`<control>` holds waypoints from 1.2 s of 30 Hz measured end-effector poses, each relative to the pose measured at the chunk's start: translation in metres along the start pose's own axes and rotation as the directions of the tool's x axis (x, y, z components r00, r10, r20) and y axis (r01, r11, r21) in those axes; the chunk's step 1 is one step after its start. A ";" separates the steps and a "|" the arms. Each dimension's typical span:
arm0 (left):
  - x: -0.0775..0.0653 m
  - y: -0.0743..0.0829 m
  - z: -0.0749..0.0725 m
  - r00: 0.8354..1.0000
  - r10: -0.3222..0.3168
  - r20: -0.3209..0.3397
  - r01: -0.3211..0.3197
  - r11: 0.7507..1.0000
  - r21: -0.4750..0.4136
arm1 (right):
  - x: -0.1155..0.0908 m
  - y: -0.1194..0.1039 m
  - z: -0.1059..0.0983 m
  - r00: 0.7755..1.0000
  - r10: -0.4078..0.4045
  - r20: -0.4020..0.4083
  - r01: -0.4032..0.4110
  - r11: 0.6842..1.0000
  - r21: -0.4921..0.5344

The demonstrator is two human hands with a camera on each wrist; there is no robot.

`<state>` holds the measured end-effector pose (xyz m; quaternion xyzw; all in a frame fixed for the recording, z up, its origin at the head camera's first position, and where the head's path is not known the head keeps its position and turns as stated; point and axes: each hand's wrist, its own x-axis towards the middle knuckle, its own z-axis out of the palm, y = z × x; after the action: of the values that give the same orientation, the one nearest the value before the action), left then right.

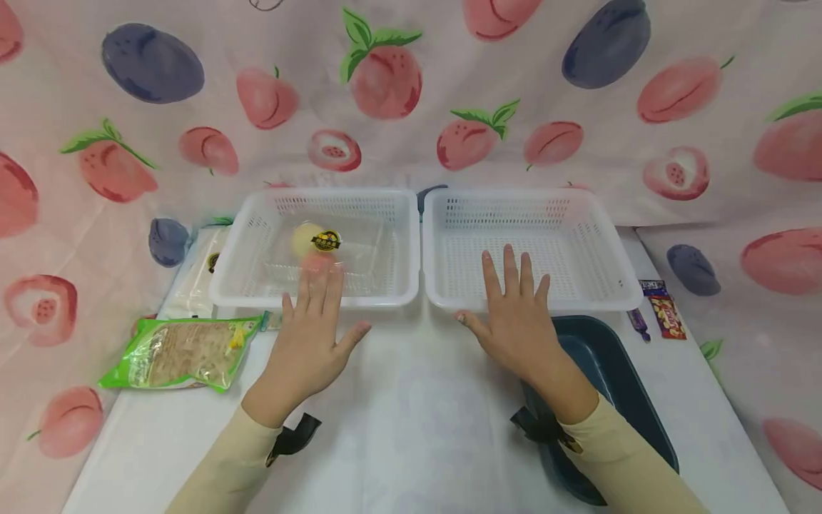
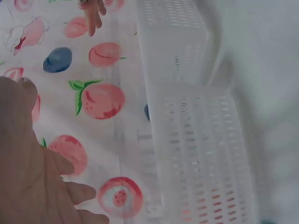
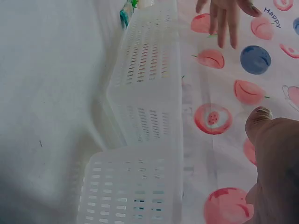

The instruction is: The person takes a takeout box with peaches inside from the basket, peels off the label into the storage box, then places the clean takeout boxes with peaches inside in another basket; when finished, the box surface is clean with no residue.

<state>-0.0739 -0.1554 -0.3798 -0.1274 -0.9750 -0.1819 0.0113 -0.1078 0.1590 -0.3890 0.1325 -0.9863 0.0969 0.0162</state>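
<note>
My left hand (image 1: 310, 335) is spread flat, palm down, its fingertips overlapping the front of the left white basket (image 1: 411, 285) in the head view. Inside that basket lies a clear plastic clamshell box (image 1: 366, 250) with a black and yellow sticker, a pale yellow round item (image 1: 304, 240) and a pinkish one showing through. My right hand (image 1: 520, 321) is spread the same way, fingertips over the right white basket (image 1: 597, 250), which holds nothing visible. Both hands hold nothing. In the left wrist view the left fingers (image 2: 79, 191) stretch out beside the baskets' perforated walls.
A green-edged food packet (image 1: 193, 353) lies at the left, with a white bag (image 1: 195, 278) behind it. A dark tray (image 1: 616, 371) sits under my right forearm. Small snack packets (image 1: 668, 316) lie at the right edge. A fruit-print cloth (image 1: 385, 143) hangs behind the baskets.
</note>
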 end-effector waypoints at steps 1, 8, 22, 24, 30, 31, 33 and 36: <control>-0.003 -0.002 -0.001 1.000 -0.021 -0.008 0.020 0.999 -0.034 | 0.001 0.000 -0.002 1.000 -0.002 -0.003 0.002 1.000 -0.001; -0.020 -0.017 -0.004 0.976 -0.212 -0.056 0.192 0.950 -0.246 | 0.010 -0.005 -0.013 1.000 -0.005 -0.027 0.006 1.000 0.030; -0.028 -0.045 0.015 0.906 -0.422 0.032 0.410 0.857 -0.312 | 0.034 -0.020 -0.027 1.000 -0.018 -0.025 0.023 0.975 0.219; -0.027 -0.049 0.019 0.901 -0.431 0.053 0.423 0.845 -0.328 | 0.038 -0.023 -0.029 1.000 -0.006 -0.012 0.009 0.968 0.250; -0.020 -0.060 0.031 0.887 -0.450 0.105 0.454 0.808 -0.376 | 0.052 -0.032 -0.032 1.000 0.014 0.022 -0.020 0.945 0.328; -0.019 -0.062 0.033 0.886 -0.451 0.109 0.457 0.804 -0.381 | 0.055 -0.034 -0.032 0.999 0.016 0.029 -0.025 0.940 0.339; -0.019 -0.063 0.036 0.882 -0.457 0.116 0.464 0.797 -0.387 | 0.061 -0.038 -0.031 0.999 0.020 0.046 -0.035 0.931 0.363; -0.018 -0.066 0.040 0.875 -0.469 0.121 0.476 0.790 -0.386 | 0.068 -0.046 -0.030 0.997 0.033 0.076 -0.060 0.917 0.395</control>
<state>-0.0726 -0.2048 -0.4411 0.1190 -0.9167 -0.3750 -0.0700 -0.1611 0.1037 -0.3474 0.1128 -0.9491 0.2904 -0.0468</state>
